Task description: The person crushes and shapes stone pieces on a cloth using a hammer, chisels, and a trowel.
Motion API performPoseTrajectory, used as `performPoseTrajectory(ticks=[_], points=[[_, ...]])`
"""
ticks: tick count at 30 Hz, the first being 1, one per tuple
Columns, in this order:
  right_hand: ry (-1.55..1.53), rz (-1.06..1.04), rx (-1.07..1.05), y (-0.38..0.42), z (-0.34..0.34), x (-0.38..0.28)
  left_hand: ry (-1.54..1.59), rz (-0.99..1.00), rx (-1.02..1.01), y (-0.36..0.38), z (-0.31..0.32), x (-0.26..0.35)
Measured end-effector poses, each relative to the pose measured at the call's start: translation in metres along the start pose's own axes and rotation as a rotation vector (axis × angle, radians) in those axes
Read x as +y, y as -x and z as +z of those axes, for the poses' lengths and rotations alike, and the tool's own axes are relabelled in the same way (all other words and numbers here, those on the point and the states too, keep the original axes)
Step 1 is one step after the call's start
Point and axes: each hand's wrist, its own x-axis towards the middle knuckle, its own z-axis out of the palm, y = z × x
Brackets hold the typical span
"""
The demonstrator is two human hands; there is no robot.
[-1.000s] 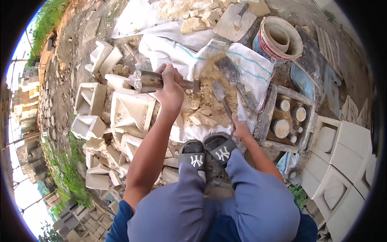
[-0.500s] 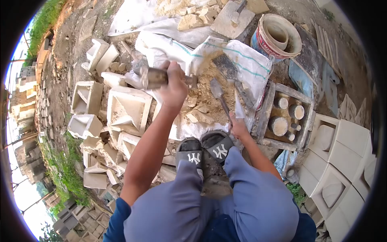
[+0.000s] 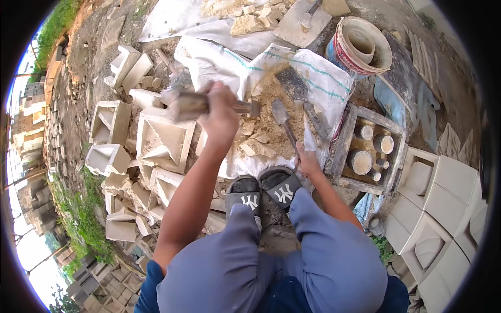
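My left hand (image 3: 222, 117) is closed around a hammer (image 3: 190, 106) held above the sack, its thick end to the left and blurred by motion. My right hand (image 3: 309, 163) grips the thin handle of a narrow flat-bladed trowel (image 3: 280, 111). The trowel's blade rests over crumbled tan material (image 3: 265, 128) on a white woven sack (image 3: 326, 75). Broken chunks (image 3: 259, 149) lie just left of the trowel's handle. Beyond the blade lies a dark, flat-bladed tool (image 3: 292, 83) with a worn handle.
Pale square molded blocks (image 3: 167, 138), some broken, are piled at left. A bucket (image 3: 389, 52) stands at upper right, above a framed box (image 3: 342, 172) holding several cylinders. More pale blocks (image 3: 454, 182) are stacked at right. My sandaled feet (image 3: 282, 190) are at the sack's near edge.
My left hand has shifted slightly left and toward me, with the hammer's angle changed a little. My right hand and the trowel have hardly moved.
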Motion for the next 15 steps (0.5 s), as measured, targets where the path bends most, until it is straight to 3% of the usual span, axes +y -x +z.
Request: performPoseTrajectory(ticks=[1,5,6,8,10,12,14,15], points=[[0.043,0.008,-0.005,0.002,-0.001,-0.003,-0.140,-0.023,0.012,-0.004,-0.003,-0.009],[0.000,-0.050,-0.002,-0.002,0.002,-0.002,-0.066,-0.010,-0.014,0.010,0.011,0.028],[0.002,-0.040,0.004,-0.001,-0.001,-0.001,-0.089,0.137,-0.127,0.013,0.010,0.035],[0.030,0.006,-0.016,-0.002,-0.001,-0.003,-0.236,0.166,-0.101,0.006,0.006,0.011],[0.024,0.002,-0.010,0.000,0.002,0.003,-0.228,-0.065,0.017,-0.001,0.010,0.003],[0.053,0.005,-0.007,-0.008,0.002,-0.004,-0.163,-0.028,0.074,0.003,0.017,0.018],[0.006,-0.019,-0.003,-0.002,0.002,-0.001,-0.138,0.023,-0.031,0.017,0.015,0.040],[0.023,-0.029,-0.007,-0.002,0.002,-0.002,-0.201,0.142,-0.153,0.010,0.007,0.025]])
